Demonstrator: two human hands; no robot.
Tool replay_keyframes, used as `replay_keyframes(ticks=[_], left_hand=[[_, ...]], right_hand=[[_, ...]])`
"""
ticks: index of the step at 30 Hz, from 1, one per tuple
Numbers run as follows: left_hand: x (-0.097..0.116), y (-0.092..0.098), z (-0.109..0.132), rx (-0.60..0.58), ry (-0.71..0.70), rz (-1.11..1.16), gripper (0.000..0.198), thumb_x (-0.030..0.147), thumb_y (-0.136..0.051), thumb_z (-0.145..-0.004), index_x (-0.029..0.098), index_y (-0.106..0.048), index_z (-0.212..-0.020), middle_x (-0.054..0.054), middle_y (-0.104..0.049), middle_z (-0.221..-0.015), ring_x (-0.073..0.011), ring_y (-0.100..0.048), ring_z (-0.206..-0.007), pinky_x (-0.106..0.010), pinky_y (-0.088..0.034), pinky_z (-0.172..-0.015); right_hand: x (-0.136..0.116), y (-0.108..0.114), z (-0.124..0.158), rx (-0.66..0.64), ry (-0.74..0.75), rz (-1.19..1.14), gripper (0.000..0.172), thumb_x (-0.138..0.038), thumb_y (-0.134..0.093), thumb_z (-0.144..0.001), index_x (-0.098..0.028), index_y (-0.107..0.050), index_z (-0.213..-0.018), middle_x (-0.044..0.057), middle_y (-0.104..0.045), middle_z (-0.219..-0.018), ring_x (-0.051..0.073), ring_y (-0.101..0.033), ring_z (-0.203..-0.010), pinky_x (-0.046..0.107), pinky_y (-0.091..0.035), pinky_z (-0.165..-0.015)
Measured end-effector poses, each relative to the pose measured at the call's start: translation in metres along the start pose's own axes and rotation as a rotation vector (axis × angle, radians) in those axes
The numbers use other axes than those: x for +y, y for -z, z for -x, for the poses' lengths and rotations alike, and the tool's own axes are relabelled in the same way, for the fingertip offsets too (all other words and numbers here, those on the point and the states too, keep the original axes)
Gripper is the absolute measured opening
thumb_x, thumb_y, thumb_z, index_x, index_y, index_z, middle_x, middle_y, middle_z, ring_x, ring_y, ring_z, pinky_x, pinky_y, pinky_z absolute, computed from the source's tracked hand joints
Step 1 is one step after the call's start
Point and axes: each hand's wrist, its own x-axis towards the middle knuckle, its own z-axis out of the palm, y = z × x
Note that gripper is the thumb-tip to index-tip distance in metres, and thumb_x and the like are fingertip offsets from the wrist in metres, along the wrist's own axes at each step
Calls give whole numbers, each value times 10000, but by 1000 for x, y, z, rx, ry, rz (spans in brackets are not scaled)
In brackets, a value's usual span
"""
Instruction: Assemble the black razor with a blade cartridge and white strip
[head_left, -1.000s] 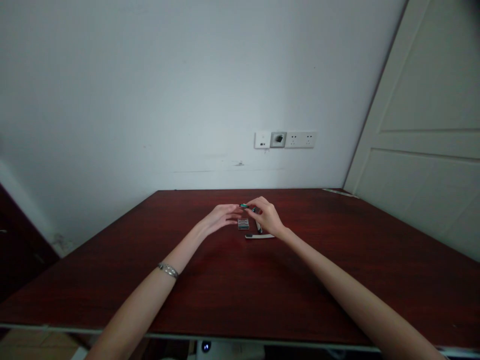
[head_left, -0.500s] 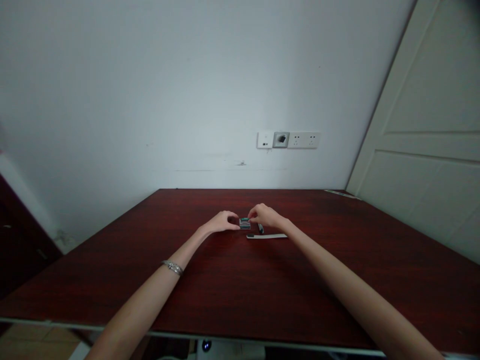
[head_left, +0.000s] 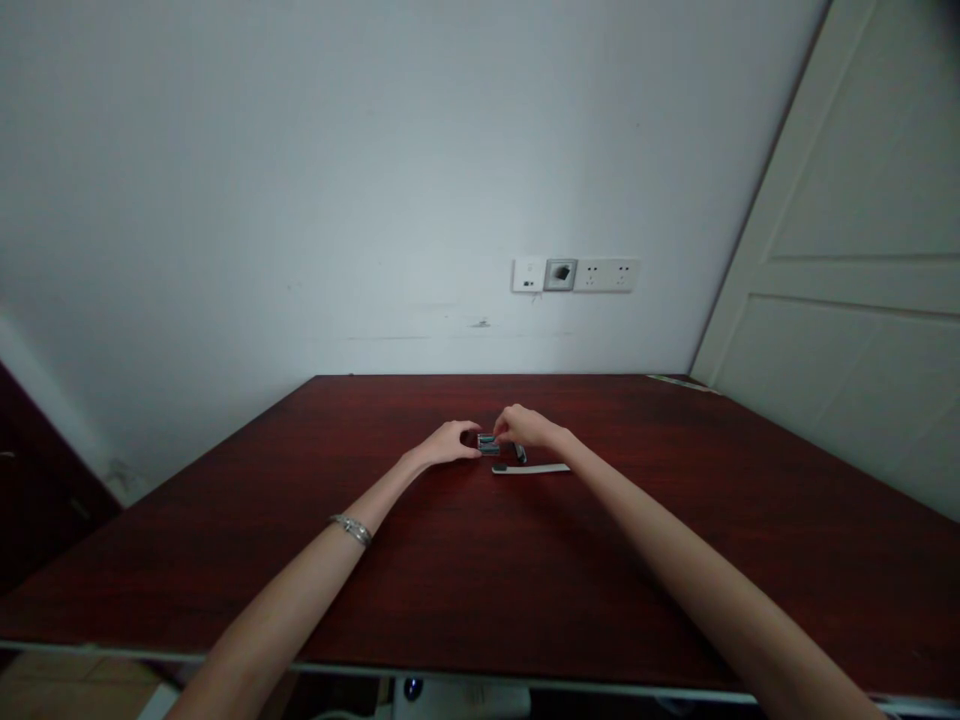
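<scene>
A small clear-edged rectangular case (head_left: 489, 449) lies on the table in front of me, with dark, bar-like pieces inside. My left hand (head_left: 452, 441) holds its left end, thumb at the near corner and fingers curled at the far side. Over the case's far right part, the fingertips of my right hand (head_left: 517, 427) are pinched together; what lies between them is hidden. Just nearer to me is a pale flat strip (head_left: 534, 469) with a dark end, its right end passing behind my right forearm. A second, short dark-and-pale piece (head_left: 520, 453) sits below my right hand, partly covered.
The dark red wooden table (head_left: 420, 570) reaches back to a white wall. Wall sockets (head_left: 574, 275) are set above its far edge. A pale panelled door (head_left: 847, 290) stands at the right. A thin strip (head_left: 684, 384) lies at the far right corner.
My right fingers have shifted slightly left over the case. The green piece at its far side now looks dark blue-grey. My left hand stays at the case; the whole view has shifted a little.
</scene>
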Motion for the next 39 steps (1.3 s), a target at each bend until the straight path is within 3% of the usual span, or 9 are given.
replay_keyframes(ticks=[18, 28, 32, 35, 39], left_hand=[[-4, -5, -4, 6, 4, 90, 531, 288, -678, -625, 134, -561, -1119, -115, -604, -1113, -226, -571, -990, -321, -414, -875], [0, -4, 0, 23, -9, 65, 595, 264, -670, -633, 125, -502, -1187, -126, -578, -1154, -227, -552, -1030, -325, -401, -900], [3, 2, 3, 27, -30, 34, 648, 261, -666, -635, 149, -456, -1238, -117, -532, -1220, -230, -519, -1083, -324, -379, -930], [1, 6, 5, 21, -32, 18, 637, 264, -665, -636, 155, -463, -1230, -113, -522, -1233, -233, -502, -1107, -323, -366, -947], [-5, 10, 4, 9, -7, 5, 626, 279, -668, -628, 153, -479, -1212, -116, -524, -1229, -242, -507, -1100, -333, -373, -938]], right_hand=[[5, -6, -4, 6, 13, -75, 179, -226, -597, -690, -212, -718, -822, 19, -686, -766, 129, -612, -680, 160, -375, -530], [22, -2, -1, 111, 29, -118, 185, -265, -566, -734, -190, -714, -815, 29, -689, -789, 131, -611, -714, 182, -411, -636], [31, 0, 7, 187, -67, -122, 206, -285, -583, -722, -193, -707, -859, 39, -688, -834, 145, -612, -758, 191, -424, -655], [37, -2, 13, 243, -186, -168, 264, -298, -588, -714, -158, -689, -914, 55, -682, -826, 144, -611, -703, 186, -429, -586], [38, -8, 19, 195, -352, -273, 312, -331, -564, -728, -115, -672, -925, 66, -669, -739, 126, -590, -559, 174, -401, -453]])
